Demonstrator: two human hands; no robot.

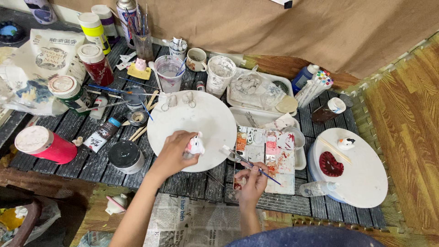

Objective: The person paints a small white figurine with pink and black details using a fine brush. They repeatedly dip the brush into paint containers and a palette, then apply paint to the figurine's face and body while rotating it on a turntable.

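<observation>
Left of the round white board (208, 116): one pink-red jar (45, 145), one black tub (125, 156). On the board, the left hand (176, 153) grips one small pink-white figurine (196, 145). Right of the board, the right hand (252, 180) pinches one blue brush (249, 162) over one paint palette (265, 155)

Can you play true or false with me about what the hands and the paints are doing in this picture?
1. The left hand holds a small pink and white figurine over the round white board. True.
2. The right hand holds scissors. False: it holds a thin paintbrush.
3. The brush tip points at the paint palette. True.
4. The red heart shape lies on the same board as the figurine. False: it lies on another round white board at the right.
5. The big pink jar stands upright. False: it lies on its side.
</observation>
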